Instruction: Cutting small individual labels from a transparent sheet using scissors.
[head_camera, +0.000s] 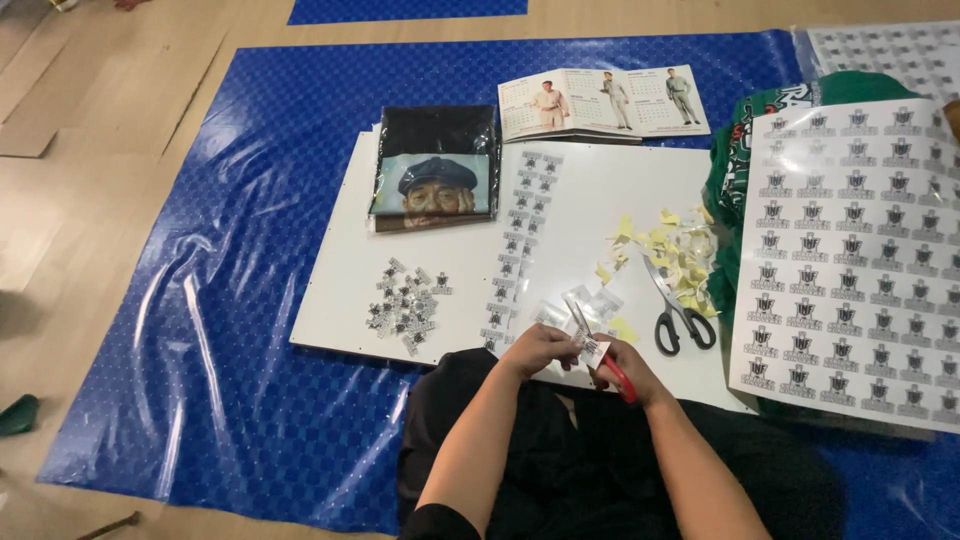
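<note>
My right hand grips red-handled scissors, blades pointing up and away across a small printed sticker piece. My left hand pinches that piece from the left. Both hands hover over the near edge of a white board. On the board lie a pile of cut-out small stickers, a long strip of uncut stickers, and yellow-white paper scraps.
Black-handled scissors lie on the board beside the scraps. A large sticker sheet rests at right over green fabric. A bagged dark garment with a printed picture and an open booklet sit farther back. Blue plastic sheeting covers the floor.
</note>
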